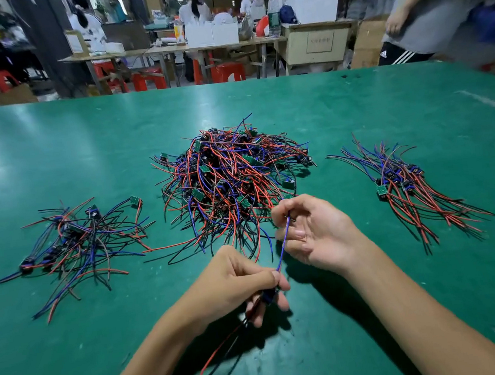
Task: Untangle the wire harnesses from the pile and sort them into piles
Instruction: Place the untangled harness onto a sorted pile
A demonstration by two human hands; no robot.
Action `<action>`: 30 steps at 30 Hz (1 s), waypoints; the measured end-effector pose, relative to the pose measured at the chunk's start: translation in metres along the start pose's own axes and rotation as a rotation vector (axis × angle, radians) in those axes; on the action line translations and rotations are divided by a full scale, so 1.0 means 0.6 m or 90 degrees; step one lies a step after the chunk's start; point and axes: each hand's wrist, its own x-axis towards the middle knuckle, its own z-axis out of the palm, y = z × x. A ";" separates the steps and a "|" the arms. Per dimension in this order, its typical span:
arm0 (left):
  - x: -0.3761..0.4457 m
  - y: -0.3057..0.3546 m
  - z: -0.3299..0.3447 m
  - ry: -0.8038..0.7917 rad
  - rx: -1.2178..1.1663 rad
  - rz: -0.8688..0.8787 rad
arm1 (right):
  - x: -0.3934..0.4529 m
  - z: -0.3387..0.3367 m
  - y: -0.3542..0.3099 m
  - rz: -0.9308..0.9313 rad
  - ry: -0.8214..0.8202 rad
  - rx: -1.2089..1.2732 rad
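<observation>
Stretching blue wire (283,245) (taut) between both hands.

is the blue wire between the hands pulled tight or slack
Tight: the blue wire runs straight from the right hand pinch down to the left hand.

The left hand (246,285) covers most of the small harness (268,296) it holds. Its red wire (212,360) runs off the bottom edge. Boards buried inside the central pile (230,186) stay unseen.

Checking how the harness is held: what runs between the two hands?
In the head view, a taut blue wire spans from left hand up to right hand.
</observation>
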 end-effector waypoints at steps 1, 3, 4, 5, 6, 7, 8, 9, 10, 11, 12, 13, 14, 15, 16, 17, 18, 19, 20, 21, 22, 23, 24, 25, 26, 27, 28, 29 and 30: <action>0.000 0.000 -0.002 0.010 -0.013 0.003 | -0.001 -0.001 -0.003 -0.008 0.000 0.001; 0.000 0.000 -0.005 0.029 -0.052 0.012 | 0.000 0.001 -0.004 -0.063 0.021 -0.037; 0.001 0.000 -0.007 0.033 -0.076 0.019 | 0.002 0.003 -0.002 -0.108 0.040 -0.074; 0.000 0.001 -0.009 0.030 -0.094 0.030 | 0.004 0.005 0.001 -0.157 0.056 -0.114; 0.000 0.001 -0.011 0.026 -0.100 0.047 | 0.005 0.007 0.004 -0.199 0.060 -0.146; 0.000 0.002 -0.012 0.026 -0.098 0.067 | 0.007 0.009 0.007 -0.228 0.052 -0.172; 0.001 0.002 -0.012 0.036 -0.096 0.084 | 0.011 0.011 0.009 -0.241 0.043 -0.194; 0.002 0.003 -0.014 0.057 -0.100 0.098 | 0.014 0.012 0.011 -0.244 0.042 -0.217; 0.004 0.004 -0.016 0.082 -0.115 0.110 | 0.016 0.013 0.015 -0.244 0.056 -0.240; 0.006 0.004 -0.018 0.105 -0.138 0.122 | 0.019 0.014 0.020 -0.246 0.078 -0.273; 0.009 0.005 -0.019 0.125 -0.169 0.132 | 0.019 0.016 0.026 -0.260 0.094 -0.319; 0.011 0.006 -0.020 0.147 -0.211 0.141 | 0.017 0.017 0.033 -0.297 0.105 -0.395; 0.014 0.008 -0.022 0.173 -0.267 0.148 | 0.015 0.016 0.039 -0.366 0.119 -0.511; 0.016 0.010 -0.024 0.202 -0.330 0.154 | 0.014 0.012 0.045 -0.448 0.125 -0.639; 0.017 0.012 -0.027 0.227 -0.389 0.158 | 0.014 0.010 0.051 -0.517 0.105 -0.740; 0.017 0.013 -0.030 0.252 -0.432 0.162 | 0.014 0.009 0.058 -0.557 0.078 -0.790; 0.018 0.014 -0.034 0.277 -0.458 0.163 | 0.012 0.012 0.064 -0.570 0.043 -0.783; 0.018 0.015 -0.037 0.301 -0.471 0.162 | 0.010 0.016 0.068 -0.567 0.015 -0.743; 0.019 0.015 -0.041 0.320 -0.476 0.161 | 0.008 0.021 0.071 -0.569 -0.005 -0.699; 0.019 0.014 -0.044 0.337 -0.477 0.161 | 0.005 0.026 0.073 -0.574 -0.013 -0.665; 0.019 0.013 -0.047 0.349 -0.477 0.164 | 0.002 0.030 0.073 -0.577 -0.009 -0.639; 0.019 0.012 -0.048 0.357 -0.474 0.166 | 0.000 0.032 0.072 -0.572 -0.009 -0.610; 0.019 0.012 -0.048 0.360 -0.466 0.169 | -0.001 0.035 0.071 -0.561 -0.010 -0.577; 0.020 0.012 -0.045 0.361 -0.452 0.170 | -0.002 0.037 0.070 -0.543 -0.009 -0.542; 0.020 0.012 -0.042 0.361 -0.433 0.173 | -0.004 0.040 0.068 -0.521 0.002 -0.504; 0.020 0.011 -0.038 0.363 -0.411 0.180 | -0.005 0.041 0.067 -0.501 0.021 -0.469; 0.019 0.011 -0.034 0.364 -0.389 0.191 | -0.006 0.043 0.065 -0.485 0.040 -0.441; 0.018 0.010 -0.031 0.361 -0.365 0.206 | -0.007 0.045 0.063 -0.474 0.054 -0.421; 0.017 0.009 -0.028 0.356 -0.336 0.223 | -0.008 0.046 0.060 -0.463 0.060 -0.406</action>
